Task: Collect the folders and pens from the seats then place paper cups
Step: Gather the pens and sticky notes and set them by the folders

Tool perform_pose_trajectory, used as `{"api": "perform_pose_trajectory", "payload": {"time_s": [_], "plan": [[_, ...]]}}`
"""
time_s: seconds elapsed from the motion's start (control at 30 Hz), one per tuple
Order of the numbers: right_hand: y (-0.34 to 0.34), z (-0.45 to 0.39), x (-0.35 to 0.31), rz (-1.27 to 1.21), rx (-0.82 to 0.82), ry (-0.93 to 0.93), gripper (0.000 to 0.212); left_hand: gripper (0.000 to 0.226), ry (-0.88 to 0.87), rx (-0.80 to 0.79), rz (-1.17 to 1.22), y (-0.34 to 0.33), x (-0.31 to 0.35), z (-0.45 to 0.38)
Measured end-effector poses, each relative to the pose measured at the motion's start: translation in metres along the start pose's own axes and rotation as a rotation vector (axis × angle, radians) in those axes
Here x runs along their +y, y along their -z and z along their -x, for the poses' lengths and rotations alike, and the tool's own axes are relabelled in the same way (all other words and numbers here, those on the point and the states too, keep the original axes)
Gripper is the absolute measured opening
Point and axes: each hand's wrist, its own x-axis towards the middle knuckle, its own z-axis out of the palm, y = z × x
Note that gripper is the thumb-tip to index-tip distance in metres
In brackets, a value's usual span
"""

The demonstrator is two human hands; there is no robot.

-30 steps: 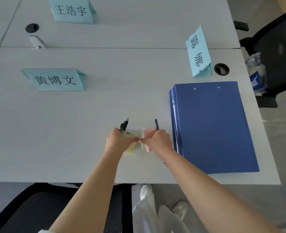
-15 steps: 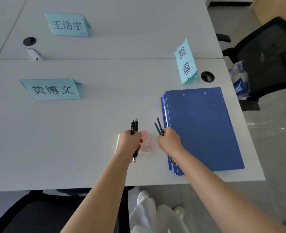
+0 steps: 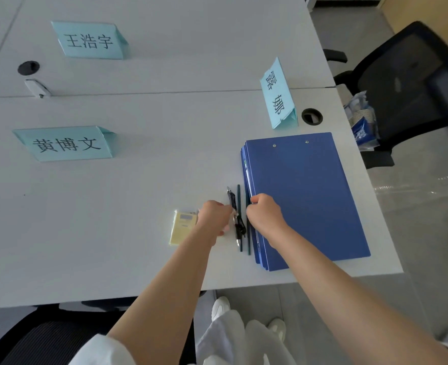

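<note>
A stack of blue folders (image 3: pixel 307 196) lies flat near the table's right edge. Just left of it, several dark pens (image 3: pixel 239 222) lie side by side along the stack. My left hand (image 3: pixel 213 218) is closed, its fingertips on the black pens. My right hand (image 3: pixel 265 213) sits at the stack's left edge and pinches a thin dark pen (image 3: pixel 248 241). A sleeve of paper cups in a plastic bag (image 3: pixel 361 119) rests on the black chair (image 3: pixel 412 83) to the right.
A yellow sticky-note pad (image 3: pixel 181 229) lies left of my left hand. Three light-blue name cards (image 3: pixel 67 143) (image 3: pixel 90 40) (image 3: pixel 278 94) stand on the white table (image 3: pixel 112 206). Cable holes (image 3: pixel 311 116) (image 3: pixel 28 67) and a small white device (image 3: pixel 37 88) sit further back. Another chair (image 3: pixel 46 335) is below the near edge.
Both hands moved right with the pens, which now lie against the folder stack. The sticky notes, held between the hands a second ago, stay on the table to the left.
</note>
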Motion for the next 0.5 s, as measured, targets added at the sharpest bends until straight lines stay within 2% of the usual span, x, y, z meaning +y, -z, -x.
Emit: {"api": "perform_pose_trajectory", "payload": {"time_s": [0.2,0.33,0.5], "plan": [[0.004,0.011,0.001,0.014,-0.019,-0.004,0.048,0.021,-0.045,0.015,0.017,0.005,-0.006,0.008],[0.005,0.021,0.007,0.031,-0.018,0.023,0.045,0.013,-0.084,0.019,0.031,0.013,-0.015,0.024],[0.005,0.039,0.027,0.069,-0.057,0.089,0.044,0.015,-0.144,0.076,0.090,0.026,-0.037,0.058]]}}
